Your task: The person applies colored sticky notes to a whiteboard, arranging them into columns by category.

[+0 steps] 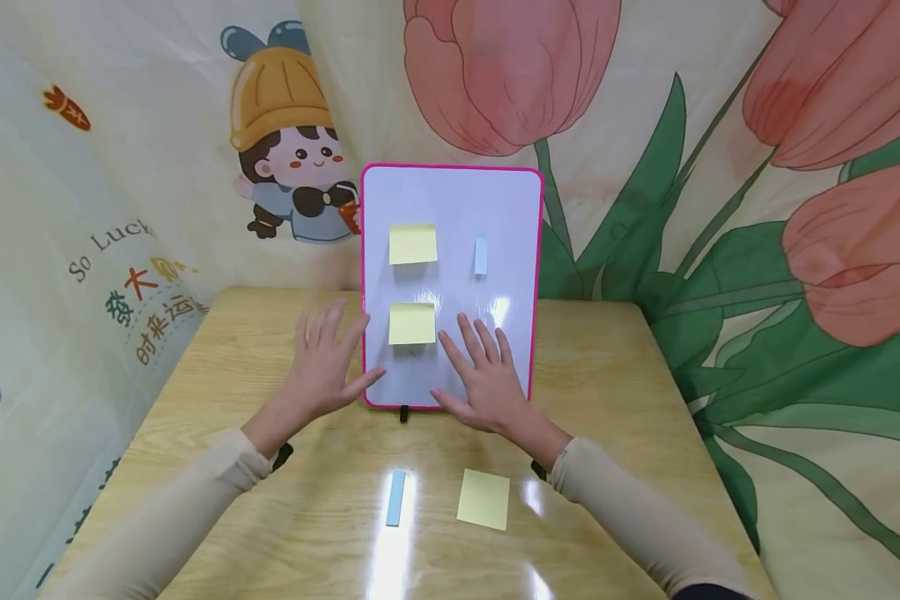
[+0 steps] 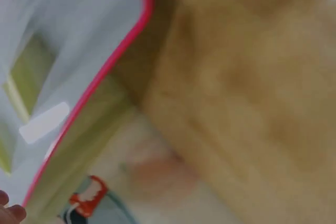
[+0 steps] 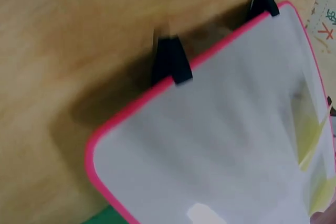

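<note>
A whiteboard [image 1: 450,192] with a pink rim stands upright at the back of the table. Two yellow sticky notes [image 1: 412,244] are on its left half, one above the other, their lower edges lifted. A narrow blue sticky strip [image 1: 481,254] is on the upper right. My left hand [image 1: 322,367], fingers spread and holding nothing, is near the board's lower left edge. Spread in the same way, my right hand [image 1: 487,383] covers part of the lower right; I cannot tell whether either hand touches the board. On the table lie another blue strip [image 1: 395,498] and a yellow square note [image 1: 483,499].
Black clips [image 3: 170,61] grip the board's bottom edge, seen in the right wrist view. The wooden table [image 1: 307,517] reflects bright light near its front. Behind it hangs a cloth [image 1: 645,50] printed with tulips and a cartoon figure.
</note>
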`<act>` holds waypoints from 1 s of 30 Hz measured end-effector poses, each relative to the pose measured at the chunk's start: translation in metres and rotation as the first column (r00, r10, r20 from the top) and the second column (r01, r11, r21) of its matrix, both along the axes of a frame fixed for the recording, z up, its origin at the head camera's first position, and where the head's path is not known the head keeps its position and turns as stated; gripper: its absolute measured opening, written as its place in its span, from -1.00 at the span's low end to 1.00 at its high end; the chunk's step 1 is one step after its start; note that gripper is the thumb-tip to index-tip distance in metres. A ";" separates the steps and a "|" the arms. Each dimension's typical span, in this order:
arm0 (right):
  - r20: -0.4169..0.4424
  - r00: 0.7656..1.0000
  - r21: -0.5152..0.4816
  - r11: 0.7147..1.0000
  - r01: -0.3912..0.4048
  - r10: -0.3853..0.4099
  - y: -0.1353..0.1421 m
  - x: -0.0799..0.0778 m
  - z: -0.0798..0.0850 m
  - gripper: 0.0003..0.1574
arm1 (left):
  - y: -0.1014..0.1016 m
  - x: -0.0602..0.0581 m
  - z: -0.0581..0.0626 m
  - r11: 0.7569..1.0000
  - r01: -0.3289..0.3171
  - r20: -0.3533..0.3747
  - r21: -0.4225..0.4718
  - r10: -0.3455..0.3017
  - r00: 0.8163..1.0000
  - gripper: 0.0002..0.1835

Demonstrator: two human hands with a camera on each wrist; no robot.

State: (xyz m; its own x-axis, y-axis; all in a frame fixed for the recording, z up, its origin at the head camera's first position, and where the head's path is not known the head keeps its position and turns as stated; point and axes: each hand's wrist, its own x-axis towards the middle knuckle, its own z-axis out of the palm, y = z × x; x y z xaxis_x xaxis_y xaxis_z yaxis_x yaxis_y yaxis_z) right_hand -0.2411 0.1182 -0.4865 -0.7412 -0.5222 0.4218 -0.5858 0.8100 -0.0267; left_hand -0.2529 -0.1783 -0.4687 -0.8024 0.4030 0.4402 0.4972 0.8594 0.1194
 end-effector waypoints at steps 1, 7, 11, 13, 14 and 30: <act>0.004 1.000 0.000 1.000 0.003 -0.003 -0.001 0.004 -0.004 0.06 | -0.005 0.009 -0.010 1.000 -0.001 0.009 0.001 0.001 1.000 -0.05; 0.082 0.995 0.019 0.999 0.051 -0.053 -0.017 0.033 -0.026 0.06 | -0.034 0.062 -0.063 0.999 -0.027 0.090 -0.021 0.028 0.996 -0.02; 0.163 0.984 0.047 0.996 0.070 -0.077 -0.032 0.052 -0.038 0.13 | -0.047 0.088 -0.084 0.997 -0.075 0.143 -0.029 0.079 0.987 0.00; 0.182 0.981 0.071 0.996 0.048 -0.060 -0.040 0.063 -0.043 0.17 | -0.049 0.098 -0.091 0.996 -0.080 0.141 -0.035 0.084 0.986 0.01; 0.188 0.981 0.088 0.996 0.028 -0.045 -0.045 0.068 -0.045 0.19 | -0.049 0.102 -0.094 0.996 -0.078 0.138 -0.036 0.082 0.987 0.02; 0.265 0.951 0.309 0.919 -0.243 0.162 -0.092 0.119 -0.074 -0.31 | -0.031 0.122 -0.117 0.994 0.035 0.124 -0.099 -0.022 0.992 0.07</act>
